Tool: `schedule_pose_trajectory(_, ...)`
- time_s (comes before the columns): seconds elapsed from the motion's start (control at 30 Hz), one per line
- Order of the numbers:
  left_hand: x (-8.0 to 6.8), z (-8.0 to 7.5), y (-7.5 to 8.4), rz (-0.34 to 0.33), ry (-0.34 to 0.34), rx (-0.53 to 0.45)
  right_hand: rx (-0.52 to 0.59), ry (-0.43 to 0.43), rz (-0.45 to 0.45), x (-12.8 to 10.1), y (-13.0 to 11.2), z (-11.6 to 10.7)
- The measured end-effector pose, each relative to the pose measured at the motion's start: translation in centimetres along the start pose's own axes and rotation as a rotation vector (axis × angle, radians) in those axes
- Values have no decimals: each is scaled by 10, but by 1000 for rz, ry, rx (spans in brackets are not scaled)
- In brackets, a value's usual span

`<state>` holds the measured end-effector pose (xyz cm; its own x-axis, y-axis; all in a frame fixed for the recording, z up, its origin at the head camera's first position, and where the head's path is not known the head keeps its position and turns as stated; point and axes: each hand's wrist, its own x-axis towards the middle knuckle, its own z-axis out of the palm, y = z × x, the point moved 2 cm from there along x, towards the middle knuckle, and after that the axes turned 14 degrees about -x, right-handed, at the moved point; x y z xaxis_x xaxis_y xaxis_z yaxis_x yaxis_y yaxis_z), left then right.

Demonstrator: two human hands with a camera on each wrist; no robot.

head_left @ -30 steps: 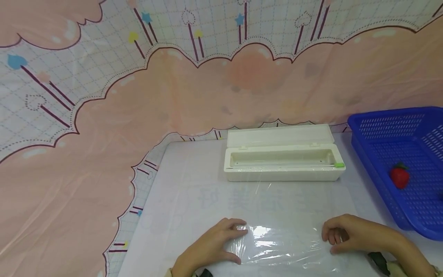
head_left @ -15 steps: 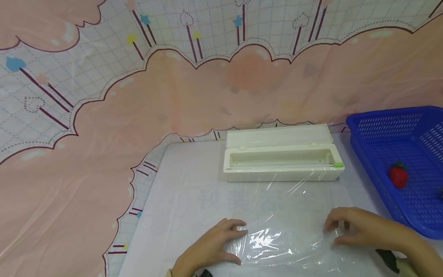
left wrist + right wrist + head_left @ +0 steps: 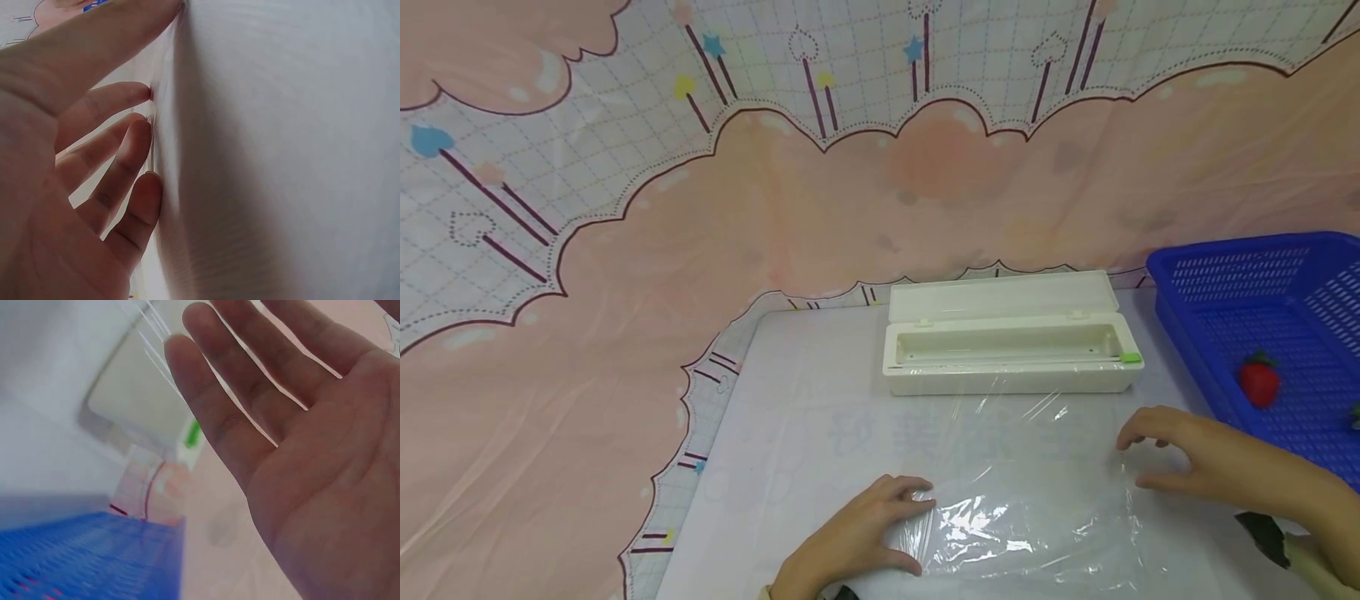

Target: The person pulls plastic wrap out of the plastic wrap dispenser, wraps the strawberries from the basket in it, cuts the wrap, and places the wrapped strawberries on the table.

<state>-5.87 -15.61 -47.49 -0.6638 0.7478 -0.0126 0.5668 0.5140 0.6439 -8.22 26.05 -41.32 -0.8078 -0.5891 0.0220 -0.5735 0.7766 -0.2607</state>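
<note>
Presently, the entries are listed by position relative to the hands.

Left hand point(image 3: 857, 537): laid palm-down on the counter point(image 3: 790, 400), fingers nearly straight; the near-left edge of the film is pressed under the fingertips point(image 3: 140, 131). Nothing is clasped.

Right hand point(image 3: 1195, 462): raised just above the counter, fingers spread and lightly bent, palm bare in the right wrist view point(image 3: 300, 425). Whether the film's right edge is touched by the fingertips cannot be told; nothing is enclosed.

Hands, relation: set well apart, with the film spread between them.

Cling film point(image 3: 1022, 500): a clear sheet lying on the counter, wrinkled and glinting beside the left hand, lifted slightly near the right hand, and drawn back to the dispenser beyond both hands.

Handling, judged: very light, limp and clingy; likely to fold onto itself and to tear if tugged at one point. It is best taken at its free side edges or near corners, pinched flat and kept under even tension, not gathered at the middle.

Dispenser box point(image 3: 1011, 354): white, long, lid thrown open, placed beyond the hands; a green slider tab point(image 3: 1131, 357) is seen at its right end.

Blue basket point(image 3: 1225, 275): stood to the right of the right hand, beyond it; a strawberry point(image 3: 1258, 381) is held inside.

Backdrop cloth point(image 3: 587, 333): pink and checked, hung behind and to the left of the left hand.
</note>
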Motion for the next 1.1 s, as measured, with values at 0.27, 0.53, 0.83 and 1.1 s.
schedule_pose_trajectory(0.27, -1, 0, -1, -12, 1, 0, -116, -103, 161, 5, 9, -22)
schedule_pose_trajectory(0.53, -3, 0, 0, -19, 1, 4, -202, -98, 209, 4, 21, -43)
schedule_pose_trajectory(0.83, -4, -1, 1, -28, -8, -9, -293, 8, 230, 3, 46, -56)
schedule_pose_trajectory(1.1, -2, 0, -1, 7, -1, 3, -314, -1, 306, 0, 70, -58)
